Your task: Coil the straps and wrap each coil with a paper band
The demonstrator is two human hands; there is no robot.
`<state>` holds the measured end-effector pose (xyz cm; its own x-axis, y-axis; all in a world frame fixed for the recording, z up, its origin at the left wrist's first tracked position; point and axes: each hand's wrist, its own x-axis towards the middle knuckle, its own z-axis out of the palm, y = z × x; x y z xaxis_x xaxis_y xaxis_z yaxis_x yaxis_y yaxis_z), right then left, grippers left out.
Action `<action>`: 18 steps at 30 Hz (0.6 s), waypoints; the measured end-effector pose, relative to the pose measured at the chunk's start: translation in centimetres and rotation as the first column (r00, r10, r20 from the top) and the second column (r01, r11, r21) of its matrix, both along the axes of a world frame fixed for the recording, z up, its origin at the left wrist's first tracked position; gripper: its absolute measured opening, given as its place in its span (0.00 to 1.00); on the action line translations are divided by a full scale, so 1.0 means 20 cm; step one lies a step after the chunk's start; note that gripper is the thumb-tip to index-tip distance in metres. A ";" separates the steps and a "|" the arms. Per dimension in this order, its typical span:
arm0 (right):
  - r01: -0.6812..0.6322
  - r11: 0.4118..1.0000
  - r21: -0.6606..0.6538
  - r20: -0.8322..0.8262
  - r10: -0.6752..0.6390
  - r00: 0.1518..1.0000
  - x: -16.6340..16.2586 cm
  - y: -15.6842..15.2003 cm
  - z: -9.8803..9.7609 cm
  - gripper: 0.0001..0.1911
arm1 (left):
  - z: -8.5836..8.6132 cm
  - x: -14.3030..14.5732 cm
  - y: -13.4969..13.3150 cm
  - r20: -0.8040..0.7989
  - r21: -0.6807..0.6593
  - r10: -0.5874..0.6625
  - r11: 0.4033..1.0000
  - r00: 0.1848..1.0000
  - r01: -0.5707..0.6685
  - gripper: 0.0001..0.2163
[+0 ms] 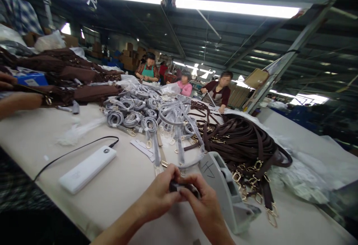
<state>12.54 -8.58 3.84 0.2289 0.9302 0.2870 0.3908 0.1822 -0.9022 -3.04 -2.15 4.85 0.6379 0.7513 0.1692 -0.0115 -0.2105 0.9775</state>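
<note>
- Currently left hand (163, 187) and right hand (205, 200) both pinching dark bundle (173, 187)
- grey tape dispenser (223, 192) just beside right hand
- white power bank (88, 168) by table's (120, 189) near edge

A factory workshop is shown, covered by a dark metal roof (268, 51) and lit by long fluorescent tubes (237, 8) hung above a broad worktable (117, 196). The table is heaped with plastic-wrapped grey straps (134, 105) and dark brown straps (246, 133) fitted with gold-coloured clasps (257, 164). Co-workers (218, 93) are seen beyond, one dressed in a green apron (147, 72); cardboard boxes (128, 59) are stacked in the background.
</note>
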 end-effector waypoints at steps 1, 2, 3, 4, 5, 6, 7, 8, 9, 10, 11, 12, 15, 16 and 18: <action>-0.011 0.999 -0.047 -0.088 0.007 0.996 0.00 0.00 0.01 0.17 | 0.01 -0.01 0.00 -0.018 -0.014 -0.021 1.000 1.000 0.020 0.14; -0.036 0.995 -0.088 -0.159 0.022 0.987 0.00 0.01 0.01 0.23 | 0.02 -0.01 0.01 -0.046 -0.019 -0.041 0.999 0.998 0.040 0.14; -0.066 0.991 -0.114 -0.197 0.043 0.979 0.01 0.01 0.02 0.24 | 0.04 -0.02 0.01 -0.084 -0.016 -0.058 0.998 0.995 0.057 0.13; -0.089 0.988 -0.127 -0.199 0.063 0.978 0.01 0.01 0.03 0.21 | 0.05 -0.02 0.01 -0.130 -0.006 -0.070 0.998 0.989 0.070 0.13; -0.099 0.986 -0.134 -0.167 0.076 0.983 0.01 0.01 0.03 0.16 | 0.06 -0.02 0.01 -0.175 0.005 -0.081 0.996 0.981 0.084 0.12; -0.096 0.987 -0.132 -0.117 0.081 0.990 0.01 0.01 0.04 0.14 | 0.07 -0.02 0.02 -0.214 0.011 -0.093 0.995 0.972 0.098 0.12; -0.079 0.989 -0.122 -0.061 0.072 0.995 0.01 0.01 0.04 0.13 | 0.07 -0.02 0.03 -0.242 0.011 -0.107 0.994 0.964 0.113 0.11; -0.052 0.993 -0.103 -0.008 0.052 0.999 0.01 0.00 0.04 0.13 | 0.07 -0.01 0.04 -0.257 0.006 -0.123 0.992 0.959 0.128 0.11; -0.019 0.997 -0.076 0.043 0.022 0.999 0.01 0.00 0.03 0.13 | 0.07 -0.01 0.05 -0.262 0.000 -0.139 0.990 0.955 0.144 0.11; 0.010 0.999 -0.040 0.094 -0.006 0.996 0.01 0.00 0.02 0.12 | 0.06 0.00 0.06 -0.262 -0.007 -0.155 0.987 0.952 0.159 0.11; 0.030 1.000 0.002 0.142 -0.030 0.989 0.01 -0.01 0.02 0.11 | 0.05 0.01 0.07 -0.263 -0.012 -0.170 0.985 0.950 0.173 0.11; 0.037 0.998 0.045 0.185 -0.044 0.982 0.01 -0.01 0.01 0.11 | 0.05 0.02 0.08 -0.266 -0.014 -0.184 0.982 0.946 0.187 0.11; 0.003 0.995 0.097 0.251 -0.027 0.968 0.02 -0.01 0.01 0.11 | 0.04 0.04 0.10 -0.286 -0.014 -0.234 0.971 0.929 0.240 0.10; -0.012 0.996 0.086 0.256 -0.011 0.967 0.03 -0.01 0.02 0.11 | 0.05 0.05 0.11 -0.291 -0.009 -0.249 0.966 0.924 0.258 0.10; -0.038 0.999 0.039 0.244 0.027 0.969 0.04 0.00 0.04 0.11 | 0.05 0.06 0.11 -0.295 0.002 -0.277 0.957 0.914 0.291 0.10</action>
<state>13.26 -8.68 4.62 0.1169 0.9215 0.3703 0.5912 0.2350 -0.7715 -1.86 0.02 5.88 0.8493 0.5273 -0.0248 0.2038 -0.2843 0.9368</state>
